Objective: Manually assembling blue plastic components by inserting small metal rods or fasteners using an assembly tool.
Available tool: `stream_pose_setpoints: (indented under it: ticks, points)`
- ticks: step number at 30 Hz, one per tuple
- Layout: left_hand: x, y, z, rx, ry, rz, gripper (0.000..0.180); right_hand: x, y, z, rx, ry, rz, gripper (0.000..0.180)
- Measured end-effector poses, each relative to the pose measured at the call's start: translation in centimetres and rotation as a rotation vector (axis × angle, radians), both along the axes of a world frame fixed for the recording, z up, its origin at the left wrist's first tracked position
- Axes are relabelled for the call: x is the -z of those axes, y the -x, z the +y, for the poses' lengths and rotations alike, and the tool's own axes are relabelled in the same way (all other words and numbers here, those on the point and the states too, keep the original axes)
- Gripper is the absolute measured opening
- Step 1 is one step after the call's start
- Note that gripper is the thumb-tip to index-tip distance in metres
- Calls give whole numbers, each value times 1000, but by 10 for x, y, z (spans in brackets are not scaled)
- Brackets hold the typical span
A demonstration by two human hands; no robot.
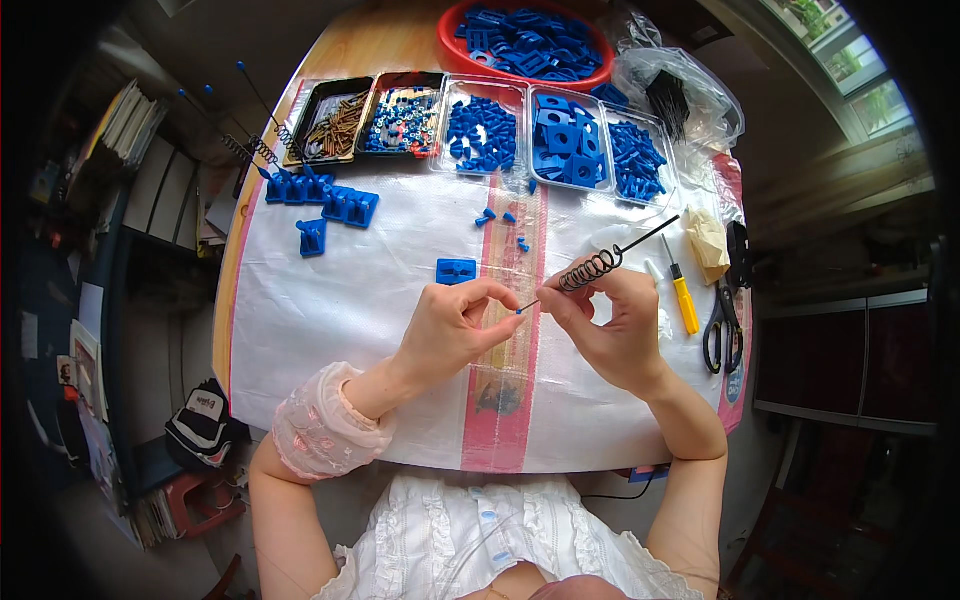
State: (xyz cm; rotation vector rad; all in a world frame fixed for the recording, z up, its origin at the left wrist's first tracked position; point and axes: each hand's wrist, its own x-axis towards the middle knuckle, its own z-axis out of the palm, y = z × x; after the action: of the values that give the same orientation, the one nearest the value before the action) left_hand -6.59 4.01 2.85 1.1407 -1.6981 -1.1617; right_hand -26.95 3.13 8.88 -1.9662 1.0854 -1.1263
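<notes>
Above the middle of the table, my right hand (622, 330) is closed around a black coil spring (592, 270) with long straight wire ends. One end points up and away to the right. The other end runs toward my left hand (445, 325), whose thumb and forefinger pinch a tiny blue plastic piece (520, 311) at the wire's tip. Whether the wire sits inside that piece, I cannot tell. Just beyond my left hand lies a flat blue plastic block (457, 271). Farther off are several loose blue pegs (486, 217).
Blue assembled parts (348, 206) stand at the far left, some with springs upright. Along the back are a tray of screws (338, 125), a tray of nuts (402, 118), clear trays of blue parts (570, 140) and a red basin (450, 52). A yellow screwdriver (685, 303) and black scissors (722, 325) lie right.
</notes>
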Motion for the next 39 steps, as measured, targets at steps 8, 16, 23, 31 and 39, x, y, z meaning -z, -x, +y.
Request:
stream_pose_setpoints:
  ticks: [8,16,23,31,39]
  points:
    - [1,0,0,-1,8,3,18,2,0,0,-1,3,-3,9]
    - [-2,-1,-1,4,26,-19,14,2,0,0,-9,-1,-4,9]
    - [0,0,0,4,14,4,17,2,0,0,-9,-3,-6,9]
    - [0,0,0,3,16,6,16,1,0,0,-7,-7,-9,9]
    - [0,-1,-1,5,11,2,16,-1,1,0,11,0,8,9]
